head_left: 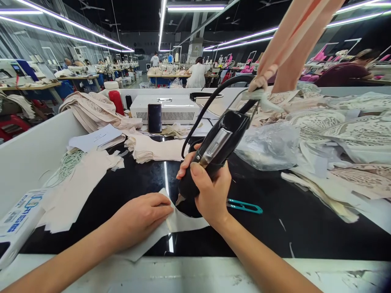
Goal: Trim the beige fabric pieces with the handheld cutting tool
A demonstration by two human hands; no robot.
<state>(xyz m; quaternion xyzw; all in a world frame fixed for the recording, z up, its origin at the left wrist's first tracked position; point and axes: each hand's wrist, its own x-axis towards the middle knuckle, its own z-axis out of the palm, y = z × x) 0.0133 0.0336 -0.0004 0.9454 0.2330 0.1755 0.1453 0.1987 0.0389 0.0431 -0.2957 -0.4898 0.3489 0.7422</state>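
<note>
My right hand (210,191) is closed round a black corded cutting tool (214,152), held tilted with its metal tip down on a white fabric piece (183,221) on the black tabletop (290,228). My left hand (140,217) lies on that fabric with fingers curled, pressing it flat just left of the tip. The tool's black cable (210,101) loops up behind it.
Teal thread snips (244,206) lie right of my wrist. Stacks of beige cut pieces (152,148) and lace pieces (351,134) surround the work spot. A clear plastic bag (269,146), a white box unit (171,108) with a phone (154,117), and other workers at far tables.
</note>
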